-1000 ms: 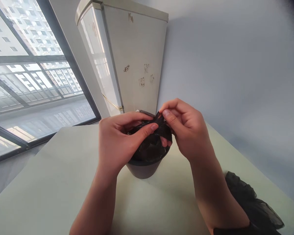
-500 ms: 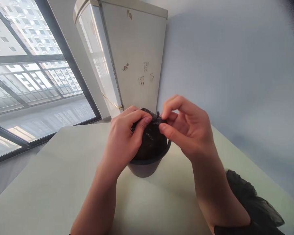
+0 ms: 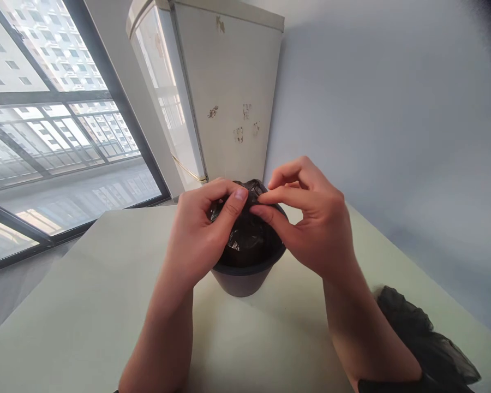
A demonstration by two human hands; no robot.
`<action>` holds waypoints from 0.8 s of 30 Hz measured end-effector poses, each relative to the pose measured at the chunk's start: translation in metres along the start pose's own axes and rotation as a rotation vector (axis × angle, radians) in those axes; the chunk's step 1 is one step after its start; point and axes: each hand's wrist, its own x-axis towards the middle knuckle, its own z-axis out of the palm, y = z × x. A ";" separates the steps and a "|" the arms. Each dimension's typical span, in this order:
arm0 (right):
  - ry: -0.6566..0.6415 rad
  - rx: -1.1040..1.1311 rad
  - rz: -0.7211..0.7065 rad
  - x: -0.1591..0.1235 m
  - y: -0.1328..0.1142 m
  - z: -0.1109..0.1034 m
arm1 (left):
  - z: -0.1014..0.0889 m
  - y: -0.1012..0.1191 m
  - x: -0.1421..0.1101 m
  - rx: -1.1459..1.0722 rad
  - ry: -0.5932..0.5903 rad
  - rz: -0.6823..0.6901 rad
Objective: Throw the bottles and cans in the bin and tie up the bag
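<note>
Where the far edge of the pale surface (image 3: 118, 284) comes close to the refrigerator (image 3: 233, 71), a dark bin (image 3: 241, 283) stands upright, a black plastic bag (image 3: 245, 234) bunched inside its mouth. The person's left hand (image 3: 200, 224) has its thumb closed down against the index finger, gripping the bag, and blocks the view of the bin's left rim. The right hand (image 3: 317, 213) reaches over the right rim, thumb and index fingertip nearly together on a bit of the film, its other fingers loosely curled and apart.

Along the surface's right edge, toward the near corner, lies a crumpled, sheer black heap (image 3: 407, 314), partly hidden by the dark right sleeve (image 3: 396, 385). A bare wall (image 3: 372, 109) rises beyond that edge; past the left edge is a dark-framed window (image 3: 33, 125). Brownish patches (image 3: 239, 135) mark the refrigerator's side, too worn to tell whether they carry lettering.
</note>
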 end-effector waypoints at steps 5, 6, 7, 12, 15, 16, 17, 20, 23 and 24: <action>0.011 -0.006 0.040 0.002 -0.002 -0.005 | 0.001 -0.003 0.001 0.041 0.152 0.004; 0.008 -0.014 0.044 0.002 -0.002 -0.005 | 0.000 -0.005 0.002 0.046 0.175 0.007; 0.002 -0.025 0.046 0.003 -0.001 -0.005 | 0.000 -0.006 0.002 0.057 0.197 0.009; -0.138 -0.109 0.070 0.003 0.007 -0.014 | -0.008 -0.017 0.003 0.187 0.261 -0.024; -0.280 -0.176 0.111 0.001 0.018 -0.027 | -0.012 -0.027 0.007 0.275 0.235 -0.067; -0.316 -0.203 0.128 0.001 0.022 -0.031 | -0.013 -0.031 0.008 0.298 0.208 -0.080; -0.341 -0.230 0.149 0.000 0.026 -0.034 | -0.013 -0.034 0.010 0.320 0.176 -0.093; -0.369 -0.287 0.228 0.001 0.031 -0.039 | -0.013 -0.040 0.013 0.370 0.127 -0.114; -0.407 -0.239 0.310 0.002 0.028 -0.039 | -0.013 -0.040 0.013 0.371 0.128 -0.103; -0.418 -0.193 0.325 0.002 0.026 -0.039 | -0.013 -0.038 0.013 0.350 0.139 -0.097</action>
